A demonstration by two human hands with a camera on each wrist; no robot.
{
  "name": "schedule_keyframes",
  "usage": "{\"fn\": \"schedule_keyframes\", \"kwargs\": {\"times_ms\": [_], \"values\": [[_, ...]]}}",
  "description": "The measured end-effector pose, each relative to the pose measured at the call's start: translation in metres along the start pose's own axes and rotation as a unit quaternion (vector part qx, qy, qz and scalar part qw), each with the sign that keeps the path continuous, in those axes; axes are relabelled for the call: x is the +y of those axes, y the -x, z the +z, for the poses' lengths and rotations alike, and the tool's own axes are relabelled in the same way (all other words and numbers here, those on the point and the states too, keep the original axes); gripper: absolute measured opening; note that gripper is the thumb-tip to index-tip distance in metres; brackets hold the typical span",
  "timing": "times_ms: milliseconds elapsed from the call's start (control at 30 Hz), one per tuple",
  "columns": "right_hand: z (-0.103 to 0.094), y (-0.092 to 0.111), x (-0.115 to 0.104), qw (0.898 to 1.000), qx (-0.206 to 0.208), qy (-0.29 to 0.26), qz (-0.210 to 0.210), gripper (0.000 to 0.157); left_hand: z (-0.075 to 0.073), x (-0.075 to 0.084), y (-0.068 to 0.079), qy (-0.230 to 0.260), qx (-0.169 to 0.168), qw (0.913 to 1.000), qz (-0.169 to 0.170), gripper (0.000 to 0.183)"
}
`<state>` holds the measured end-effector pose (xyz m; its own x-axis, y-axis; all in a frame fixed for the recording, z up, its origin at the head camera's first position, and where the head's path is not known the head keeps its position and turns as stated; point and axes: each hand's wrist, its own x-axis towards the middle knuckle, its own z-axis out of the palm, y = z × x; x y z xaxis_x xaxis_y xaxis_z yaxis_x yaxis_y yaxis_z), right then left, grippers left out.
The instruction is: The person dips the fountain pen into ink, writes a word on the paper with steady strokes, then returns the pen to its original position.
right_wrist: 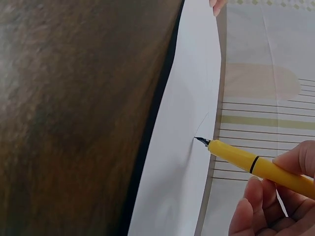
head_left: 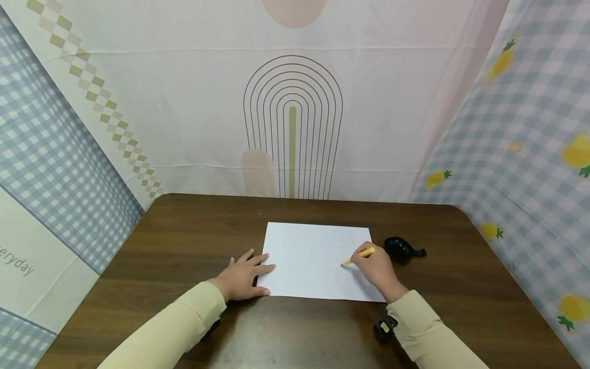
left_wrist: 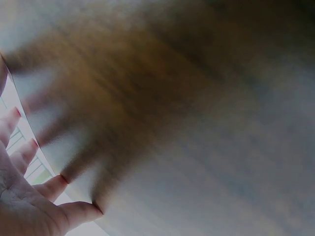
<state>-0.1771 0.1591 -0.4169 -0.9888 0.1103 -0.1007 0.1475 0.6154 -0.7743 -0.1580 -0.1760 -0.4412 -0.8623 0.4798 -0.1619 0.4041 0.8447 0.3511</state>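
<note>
A white sheet of paper (head_left: 299, 271) lies on the brown wooden table, with several thin faint lines drawn on it. My right hand (head_left: 377, 266) pinches a yellow fountain pen (head_left: 364, 253), its dark nib touching the paper right of the middle. In the right wrist view a thin line runs from the nib of the fountain pen (right_wrist: 236, 155), and the thumb and fingers of the right hand (right_wrist: 280, 196) hold the barrel. My left hand (head_left: 243, 277) rests with spread fingers on the sheet's left edge; the left wrist view shows the left hand's fingers (left_wrist: 49, 189) along that edge.
A glossy black ink bottle-like object (head_left: 400, 250) with a narrow neck lies just right of the paper. The wooden table (head_left: 198, 230) ends at a patterned cloth (head_left: 193, 113) behind, and checked cloths hang on both sides. Both wrists wear black devices.
</note>
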Motion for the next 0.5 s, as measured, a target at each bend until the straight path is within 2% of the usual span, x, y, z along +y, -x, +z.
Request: {"fn": "schedule_keyframes", "kwargs": {"times_ms": [500], "values": [[-0.0061, 0.0044, 0.0036, 1.000, -0.001, 0.003, -0.002, 0.006, 0.0004, -0.0002, -0.0006, -0.005, -0.002, 1.0000, -0.003, 0.064]]}}
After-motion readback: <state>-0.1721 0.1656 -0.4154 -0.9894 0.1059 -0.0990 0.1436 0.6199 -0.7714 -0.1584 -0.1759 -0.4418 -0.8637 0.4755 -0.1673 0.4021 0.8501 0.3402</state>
